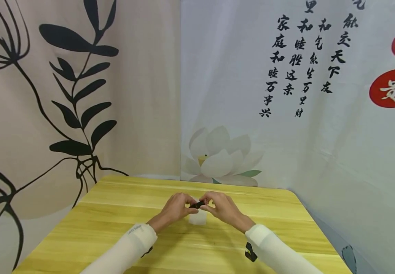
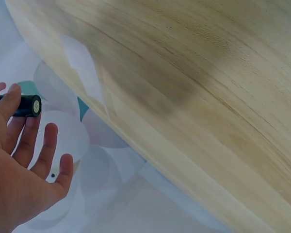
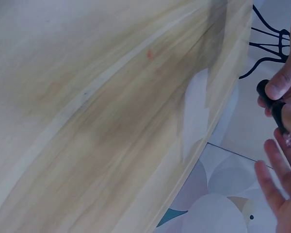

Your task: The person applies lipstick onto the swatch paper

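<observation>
Over the far middle of the table, both hands hold a small black lipstick-like tube (image 1: 198,204) between them. My left hand (image 1: 177,205) pinches its left end with thumb and fingertips. In the left wrist view, the tube (image 2: 26,106) shows a pale round label on its end, and the other fingers spread loosely. My right hand (image 1: 223,207) pinches the right end from the opposite side. Two dark sections of the tube (image 3: 265,92) appear in the right wrist view, with a pinkish, shiny bit by the right fingers; the palm hides part of it.
A white piece of paper (image 1: 197,217) lies on the wooden table (image 1: 132,213) beneath the hands. Behind the table's far edge hangs a printed cloth backdrop (image 1: 218,95) with plants, a lotus and characters. Dark straps (image 1: 250,252) hang under the white sleeves.
</observation>
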Available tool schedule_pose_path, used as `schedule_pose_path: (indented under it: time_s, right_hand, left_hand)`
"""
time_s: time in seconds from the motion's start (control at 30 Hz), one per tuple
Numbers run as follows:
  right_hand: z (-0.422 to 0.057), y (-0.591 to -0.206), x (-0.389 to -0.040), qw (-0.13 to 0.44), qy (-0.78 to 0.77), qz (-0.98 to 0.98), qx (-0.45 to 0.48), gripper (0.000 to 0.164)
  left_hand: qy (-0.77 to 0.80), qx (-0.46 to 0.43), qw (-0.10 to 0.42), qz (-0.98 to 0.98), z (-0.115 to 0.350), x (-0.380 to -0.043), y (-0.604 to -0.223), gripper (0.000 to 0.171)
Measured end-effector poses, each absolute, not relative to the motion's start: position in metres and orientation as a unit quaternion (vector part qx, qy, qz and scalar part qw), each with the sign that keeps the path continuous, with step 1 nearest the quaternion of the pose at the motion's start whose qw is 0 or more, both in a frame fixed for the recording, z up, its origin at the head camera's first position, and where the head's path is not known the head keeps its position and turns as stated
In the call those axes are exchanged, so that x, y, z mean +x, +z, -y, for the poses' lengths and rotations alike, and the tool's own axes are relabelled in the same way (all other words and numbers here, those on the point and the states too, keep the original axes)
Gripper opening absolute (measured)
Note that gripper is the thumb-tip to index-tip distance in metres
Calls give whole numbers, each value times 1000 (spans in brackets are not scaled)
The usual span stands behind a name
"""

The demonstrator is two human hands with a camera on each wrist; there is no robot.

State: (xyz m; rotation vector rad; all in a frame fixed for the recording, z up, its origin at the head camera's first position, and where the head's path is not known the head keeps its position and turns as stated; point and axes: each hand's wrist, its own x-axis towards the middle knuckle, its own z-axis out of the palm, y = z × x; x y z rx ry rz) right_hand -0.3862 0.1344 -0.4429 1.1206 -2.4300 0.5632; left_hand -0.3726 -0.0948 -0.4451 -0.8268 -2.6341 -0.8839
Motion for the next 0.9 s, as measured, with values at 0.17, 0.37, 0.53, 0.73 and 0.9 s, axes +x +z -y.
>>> schedule_pose_path:
  time_s: [0.17,0.37,0.53,0.73,0.9]
  right_hand:
    - [-135,-444,-384,164,222,893,354,31]
    - [-134,-445,-383,122,244,898,344,22]
    - [-137,-448,-384,134,249,885,369,14]
    - [-141,-448,-382,160,225,880,386,17]
    - [-143,-449,-378,152,249,893,343,14]
  left_hand:
    - [-294,-294,130,900,96,-372,-445,8]
    - [-287,-306,142,897,94,-372,-445,6]
    - [-284,-318,136,895,93,-371,-444,10]
    - [-283,-321,127,895,93,-371,-440,10]
    - [-259,-302,153,904,96,-373,-443,10]
